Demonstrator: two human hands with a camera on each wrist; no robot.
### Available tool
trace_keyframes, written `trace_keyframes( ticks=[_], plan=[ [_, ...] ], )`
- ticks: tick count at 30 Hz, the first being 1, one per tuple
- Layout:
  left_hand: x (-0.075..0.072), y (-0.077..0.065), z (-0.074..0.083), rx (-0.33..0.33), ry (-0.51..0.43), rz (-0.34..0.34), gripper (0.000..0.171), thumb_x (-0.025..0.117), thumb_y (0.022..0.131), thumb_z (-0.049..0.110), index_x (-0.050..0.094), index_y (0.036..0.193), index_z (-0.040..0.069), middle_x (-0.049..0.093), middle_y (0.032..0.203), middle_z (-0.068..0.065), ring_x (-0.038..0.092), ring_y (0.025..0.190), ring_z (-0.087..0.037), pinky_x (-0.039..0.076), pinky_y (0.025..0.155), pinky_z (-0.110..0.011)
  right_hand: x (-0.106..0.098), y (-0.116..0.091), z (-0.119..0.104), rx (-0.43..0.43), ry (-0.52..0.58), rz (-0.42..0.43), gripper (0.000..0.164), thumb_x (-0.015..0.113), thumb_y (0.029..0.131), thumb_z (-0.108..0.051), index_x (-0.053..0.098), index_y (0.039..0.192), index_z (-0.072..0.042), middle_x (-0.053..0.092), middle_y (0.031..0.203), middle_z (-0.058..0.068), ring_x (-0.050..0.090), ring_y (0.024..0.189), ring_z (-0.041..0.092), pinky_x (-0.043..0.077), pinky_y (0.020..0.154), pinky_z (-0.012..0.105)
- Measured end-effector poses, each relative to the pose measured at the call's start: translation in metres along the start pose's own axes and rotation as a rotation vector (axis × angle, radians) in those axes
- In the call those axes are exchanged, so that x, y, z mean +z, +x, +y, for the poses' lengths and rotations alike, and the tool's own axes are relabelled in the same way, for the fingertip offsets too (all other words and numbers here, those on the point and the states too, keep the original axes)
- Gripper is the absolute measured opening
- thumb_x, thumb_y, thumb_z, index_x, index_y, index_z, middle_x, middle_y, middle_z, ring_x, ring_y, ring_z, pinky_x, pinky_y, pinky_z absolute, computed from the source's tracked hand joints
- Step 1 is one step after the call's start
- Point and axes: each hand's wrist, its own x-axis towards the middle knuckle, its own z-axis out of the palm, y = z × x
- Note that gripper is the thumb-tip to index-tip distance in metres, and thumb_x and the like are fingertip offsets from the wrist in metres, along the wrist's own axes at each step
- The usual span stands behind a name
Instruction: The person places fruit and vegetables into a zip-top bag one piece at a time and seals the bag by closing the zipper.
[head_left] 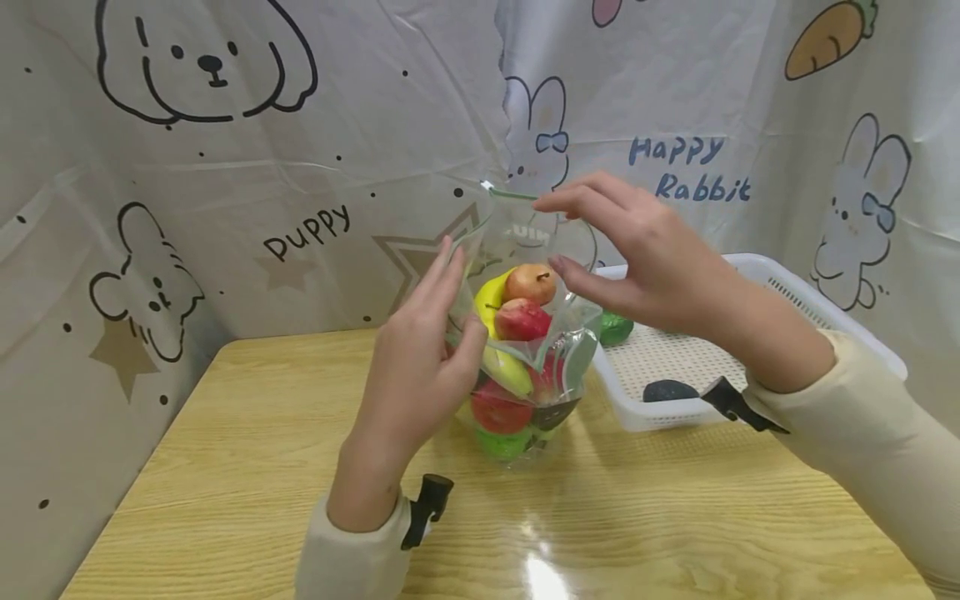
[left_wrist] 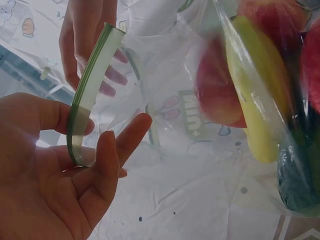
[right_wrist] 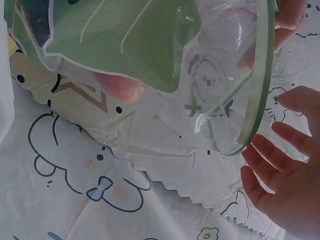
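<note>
A clear zip bag (head_left: pixel 517 242) with a green-edged mouth stands upright on the table, its mouth spread wide. Inside lie a brownish pear (head_left: pixel 531 284), a red peach (head_left: pixel 522 320), a yellow banana (head_left: pixel 491 293) and several other red, yellow, green and dark pieces of produce. My left hand (head_left: pixel 420 358) is at the bag's left side, fingers extended and thumb apart, touching the zip strip (left_wrist: pixel 92 80). From the right, my right hand (head_left: pixel 637 250) reaches to the mouth's rim, its spread fingertips right at the green zip edge (right_wrist: pixel 260 100).
At the back right, a white plastic basket (head_left: pixel 750 417) holds a dark oval piece (head_left: pixel 670 391) and a green piece (head_left: pixel 617 328). A printed cloth (head_left: pixel 315 167) hangs behind and beside the wooden table (head_left: pixel 285 433).
</note>
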Motion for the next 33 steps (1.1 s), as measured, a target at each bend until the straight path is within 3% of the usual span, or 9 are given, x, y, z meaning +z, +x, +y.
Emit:
trace_keyframes(
  ticks=[12, 22, 28, 33],
  plan=[
    [0.001, 0.0, 0.0, -0.001, -0.01, 0.005, 0.057, 0.048, 0.085, 0.01, 0.039, 0.142, 0.008, 0.033, 0.152, -0.007, 0.028, 0.033, -0.011, 0.031, 0.033, -0.022, -0.013, -0.004, 0.005, 0.018, -0.055, 0.032, 0.036, 0.066, 0.08, -0.006, 0.06, 0.116, -0.003, 0.063, 0.111, 0.017, 0.056, 0.098, 0.028, 0.051, 0.085, 0.05],
    [0.002, 0.0, 0.001, -0.005, -0.015, -0.004, 0.057, 0.048, 0.086, 0.011, 0.039, 0.142, 0.007, 0.033, 0.152, -0.007, 0.028, 0.033, -0.011, 0.032, 0.032, -0.022, -0.038, -0.017, 0.019, 0.142, -0.164, 0.023, 0.038, 0.065, 0.081, -0.009, 0.06, 0.119, -0.007, 0.061, 0.115, 0.014, 0.054, 0.101, 0.026, 0.049, 0.082, 0.05],
    [0.002, 0.0, 0.001, 0.005, -0.009, -0.005, 0.057, 0.048, 0.086, 0.011, 0.039, 0.142, 0.006, 0.033, 0.152, -0.008, 0.028, 0.033, -0.011, 0.03, 0.032, -0.021, -0.049, -0.04, 0.039, 0.241, -0.203, 0.032, 0.038, 0.064, 0.082, -0.011, 0.06, 0.119, -0.005, 0.061, 0.112, 0.014, 0.054, 0.098, 0.024, 0.048, 0.079, 0.047],
    [0.002, 0.0, 0.001, 0.017, -0.003, -0.008, 0.057, 0.048, 0.086, 0.011, 0.038, 0.142, 0.005, 0.033, 0.152, -0.009, 0.026, 0.034, -0.011, 0.028, 0.032, -0.021, -0.048, -0.077, 0.056, 0.353, -0.221, 0.013, 0.037, 0.063, 0.084, -0.012, 0.059, 0.12, -0.003, 0.061, 0.114, 0.016, 0.055, 0.098, 0.025, 0.046, 0.074, 0.041]
  ],
)
